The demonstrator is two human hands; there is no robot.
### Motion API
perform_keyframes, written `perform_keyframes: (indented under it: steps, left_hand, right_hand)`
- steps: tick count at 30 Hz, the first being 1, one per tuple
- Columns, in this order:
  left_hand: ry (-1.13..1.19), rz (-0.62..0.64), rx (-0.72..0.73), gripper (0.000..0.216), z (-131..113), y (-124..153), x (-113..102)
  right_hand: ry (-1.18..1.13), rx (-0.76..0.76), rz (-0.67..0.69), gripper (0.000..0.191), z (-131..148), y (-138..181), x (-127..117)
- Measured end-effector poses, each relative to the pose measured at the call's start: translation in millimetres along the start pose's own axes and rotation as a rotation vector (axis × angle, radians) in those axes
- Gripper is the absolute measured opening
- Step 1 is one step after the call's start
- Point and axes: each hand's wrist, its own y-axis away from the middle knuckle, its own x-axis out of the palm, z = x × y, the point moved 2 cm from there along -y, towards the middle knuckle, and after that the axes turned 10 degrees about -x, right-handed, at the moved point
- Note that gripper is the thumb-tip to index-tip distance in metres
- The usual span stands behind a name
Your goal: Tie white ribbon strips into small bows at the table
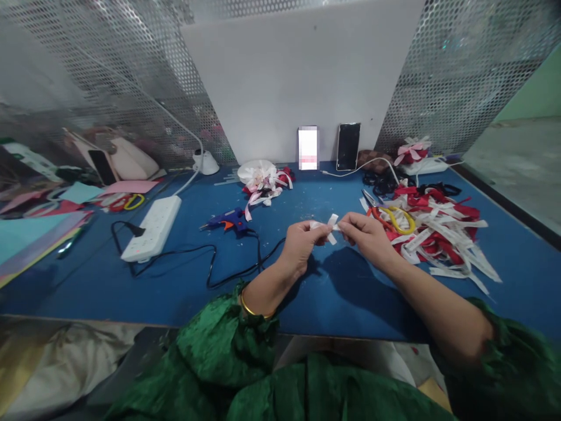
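Both hands meet over the blue table, pinching a short white ribbon point(333, 220) that crosses over itself between them. My left hand point(302, 241) is closed on one side of it, thumb and finger pressed together. From the other side my right hand point(364, 233) pinches the ribbon with its fingertips. Close beyond the right hand lie yellow-handled scissors point(405, 222) and a heap of red and white ribbon strips point(447, 228). To the left of the hands a blue glue gun point(228, 221) rests on the table.
A white power strip point(153, 228) with a black cord lies at left. Finished-looking ribbon flowers point(265, 180) sit at the back. Two phones, one lit point(308, 149) and one dark point(348, 146), lean on a white board. Coloured paper sheets point(39, 234) cover the far left.
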Motion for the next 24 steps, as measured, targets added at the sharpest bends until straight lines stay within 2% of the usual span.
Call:
perform_keyframes:
  steps: [5, 11, 15, 18, 24]
  left_hand:
    - [-0.027, -0.025, 0.020, 0.018, 0, 1, 0]
    - [-0.116, 0.037, 0.034, 0.019, 5, 4, 4]
    - [-0.112, 0.090, 0.127, 0.019, 6, 6, 7]
    - [-0.111, 0.107, 0.148, 0.017, 7, 5, 8]
    - [-0.085, 0.089, 0.063, 0.021, 6, 4, 6]
  right_hand:
    - [-0.079, 0.019, -0.072, 0.029, 3, -2, -3]
    - [-0.051, 0.047, -0.106, 0.024, 5, 1, 1]
    - [-0.249, 0.132, -0.182, 0.026, 0, 3, 6]
    - [-0.349, 0.184, -0.181, 0.027, -3, 2, 10]
    - [-0.205, 0.100, -0.251, 0.027, 3, 1, 2]
